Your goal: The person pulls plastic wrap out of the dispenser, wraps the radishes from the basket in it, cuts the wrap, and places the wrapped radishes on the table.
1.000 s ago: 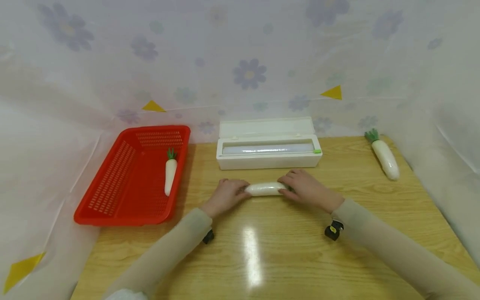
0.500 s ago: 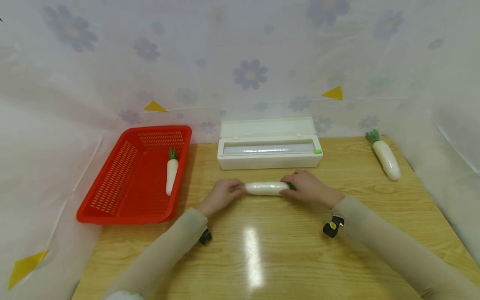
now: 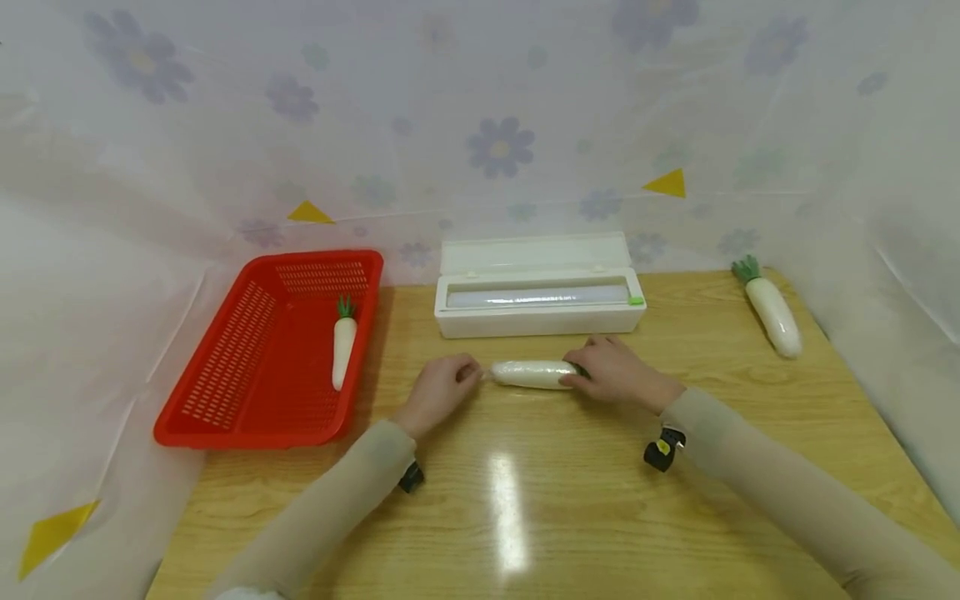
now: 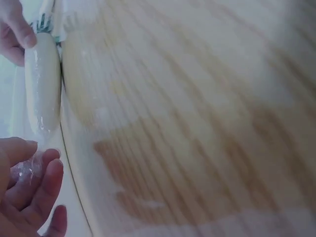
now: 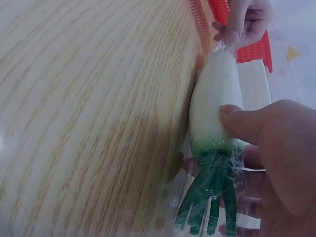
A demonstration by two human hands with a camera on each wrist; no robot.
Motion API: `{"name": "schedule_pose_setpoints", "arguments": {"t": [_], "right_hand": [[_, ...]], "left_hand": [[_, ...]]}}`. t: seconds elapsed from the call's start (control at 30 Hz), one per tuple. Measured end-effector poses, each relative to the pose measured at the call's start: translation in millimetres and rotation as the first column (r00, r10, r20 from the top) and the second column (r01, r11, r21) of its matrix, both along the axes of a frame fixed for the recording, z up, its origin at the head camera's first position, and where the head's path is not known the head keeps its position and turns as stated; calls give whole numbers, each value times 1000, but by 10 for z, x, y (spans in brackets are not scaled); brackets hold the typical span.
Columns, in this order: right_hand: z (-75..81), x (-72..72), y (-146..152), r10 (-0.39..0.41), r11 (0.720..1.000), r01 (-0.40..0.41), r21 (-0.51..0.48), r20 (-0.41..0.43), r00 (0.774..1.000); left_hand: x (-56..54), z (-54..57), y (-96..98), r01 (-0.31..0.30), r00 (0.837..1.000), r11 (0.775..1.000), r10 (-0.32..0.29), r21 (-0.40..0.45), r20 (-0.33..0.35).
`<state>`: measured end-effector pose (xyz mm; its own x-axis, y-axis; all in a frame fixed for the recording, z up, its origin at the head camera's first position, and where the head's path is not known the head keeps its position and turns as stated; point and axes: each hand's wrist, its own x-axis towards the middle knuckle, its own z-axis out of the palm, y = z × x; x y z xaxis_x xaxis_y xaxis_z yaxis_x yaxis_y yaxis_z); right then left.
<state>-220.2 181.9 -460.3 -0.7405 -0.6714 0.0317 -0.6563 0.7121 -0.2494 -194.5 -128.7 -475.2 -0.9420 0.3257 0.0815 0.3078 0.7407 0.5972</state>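
A white radish point(image 3: 531, 374) with green leaves point(image 5: 210, 192) lies sideways in the middle of the table, wrapped in clear plastic film. My right hand point(image 3: 618, 372) grips its leafy end, the thumb point(image 5: 239, 121) lying along the white body. At the tapered end, my left hand point(image 3: 441, 390) pinches the gathered tail of the plastic film point(image 4: 30, 170) between thumb and fingers, a little apart from the radish itself. Part of the leaves is hidden by the right hand in the head view.
Behind the hands stands an open white cling-film box point(image 3: 540, 321) with a film roll point(image 3: 536, 297) inside. A red basket point(image 3: 258, 440) on the left holds another radish point(image 3: 343, 354). A further radish point(image 3: 774, 317), shiny on its surface, lies at the far right of the wooden table point(image 3: 600, 517).
My left hand has slid left off the radish's tip onto the film tail, leaving more of the tapered end visible. The right hand has stayed at the leafy end.
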Motion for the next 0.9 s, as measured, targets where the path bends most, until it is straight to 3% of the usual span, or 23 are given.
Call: {"name": "schedule_pose_setpoints", "arguments": {"t": [0.1,0.2,0.3,0.4,0.47,0.63,0.73,0.9], "right_hand": [[4,-14,-12,-4,1000,4,13,14,1000],[14,-20,-30,4,1000,-4,15,21,1000],[10,-31,-46,32,999,-32,11,14,999],[-8,-58,-48,72,997,-72,-10,11,997],[-22,-77,-36,95,995,-94,-25,13,995],[-23,-130,-1,131,990,-130,-53,15,991],[-10,-153,16,147,988,-145,-57,32,989],[-15,-162,28,157,986,-154,-60,46,987]], "left_hand": [[34,15,17,13,996,996,-20,-87,-83],[87,22,79,39,977,982,-76,-183,-197],[142,33,161,30,966,981,-78,-193,-246],[174,41,226,16,983,993,-37,-119,-177],[184,57,253,-4,997,999,1,-39,-77],[156,105,222,-62,993,983,42,173,114],[127,119,192,-59,986,971,20,231,164],[64,78,203,-39,987,976,5,212,161]]}}
